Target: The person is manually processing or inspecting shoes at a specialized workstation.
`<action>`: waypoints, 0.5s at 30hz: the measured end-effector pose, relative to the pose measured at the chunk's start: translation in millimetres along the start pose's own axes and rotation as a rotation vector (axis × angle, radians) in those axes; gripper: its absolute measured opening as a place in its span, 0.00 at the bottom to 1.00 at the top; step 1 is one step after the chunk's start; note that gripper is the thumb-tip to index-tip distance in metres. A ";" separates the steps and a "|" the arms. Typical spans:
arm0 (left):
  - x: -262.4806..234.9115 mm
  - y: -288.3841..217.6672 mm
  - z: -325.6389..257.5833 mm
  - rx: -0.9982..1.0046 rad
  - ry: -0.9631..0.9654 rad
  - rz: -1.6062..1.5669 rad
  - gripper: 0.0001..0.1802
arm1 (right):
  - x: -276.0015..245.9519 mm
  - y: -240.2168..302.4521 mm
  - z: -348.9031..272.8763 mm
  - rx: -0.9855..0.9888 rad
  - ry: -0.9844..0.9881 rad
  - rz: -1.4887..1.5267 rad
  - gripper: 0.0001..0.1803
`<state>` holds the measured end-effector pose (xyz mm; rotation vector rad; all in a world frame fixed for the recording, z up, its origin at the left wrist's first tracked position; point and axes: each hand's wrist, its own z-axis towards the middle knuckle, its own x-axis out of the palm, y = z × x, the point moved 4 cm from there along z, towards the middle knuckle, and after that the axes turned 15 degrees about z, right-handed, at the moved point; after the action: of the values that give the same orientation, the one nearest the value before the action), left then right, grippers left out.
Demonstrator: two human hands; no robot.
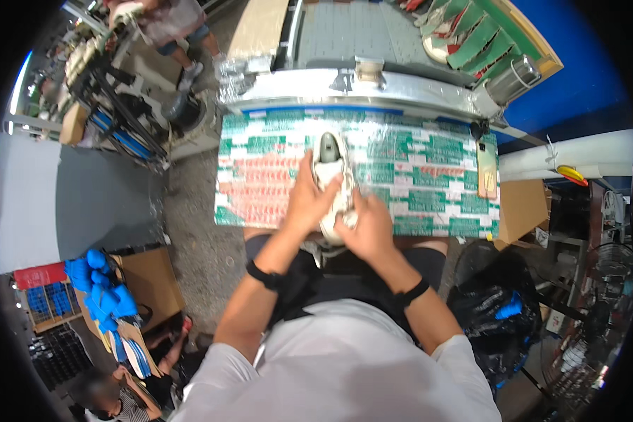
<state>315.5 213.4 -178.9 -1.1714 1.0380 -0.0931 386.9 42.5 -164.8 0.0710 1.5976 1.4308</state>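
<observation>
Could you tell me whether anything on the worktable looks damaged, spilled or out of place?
Nothing stands out. The left hand and right hand grip a white shoe over the printed table cover; a phone lies flat near its right edge.

Both hands cover the pale shoe's [329, 165] rear half; its heel is hidden.

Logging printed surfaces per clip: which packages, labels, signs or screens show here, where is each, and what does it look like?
Printed sheet: covers the worktable under the hands; green, red and white blocks, taped over.
Phone: table's right edge; upright rectangle, pale greenish back, screen not visible.
Cardboard box: right of the table; plain brown.
Red panel: lower left, above blue crates; flat, red.
</observation>
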 end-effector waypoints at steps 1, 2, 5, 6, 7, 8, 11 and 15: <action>-2.5 -6.2 -7.1 -0.029 0.021 -0.092 0.58 | -1.0 11.9 2.3 0.009 0.004 0.027 0.40; -6.0 -11.5 -14.8 -0.061 0.045 -0.184 0.59 | -4.4 24.8 0.8 0.021 0.012 0.053 0.40; -17.2 3.6 -17.5 -0.126 -0.064 -0.246 0.47 | 1.9 55.4 5.9 -0.067 0.046 0.240 0.41; -24.7 4.8 -12.0 -0.117 -0.066 -0.232 0.47 | 2.4 66.8 11.2 -0.068 0.106 0.312 0.42; -28.1 13.1 -6.5 -0.285 -0.005 -0.447 0.39 | 4.4 66.2 16.1 -0.067 0.149 0.363 0.40; -27.1 19.0 -2.5 -0.456 0.059 -0.663 0.32 | 2.0 58.4 22.0 -0.071 0.139 0.372 0.40; -58.2 24.4 16.4 -0.507 0.006 -0.627 0.25 | -26.2 16.9 45.5 -0.103 0.022 0.375 0.35; -140.4 -12.7 95.1 -0.141 -0.107 0.067 0.42 | -71.6 -84.6 43.6 -0.030 -0.198 0.007 0.32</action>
<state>309.7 352.7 -81.6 -1.2541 1.0007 0.0961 498.5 5.6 -183.5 0.1953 1.4150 1.4066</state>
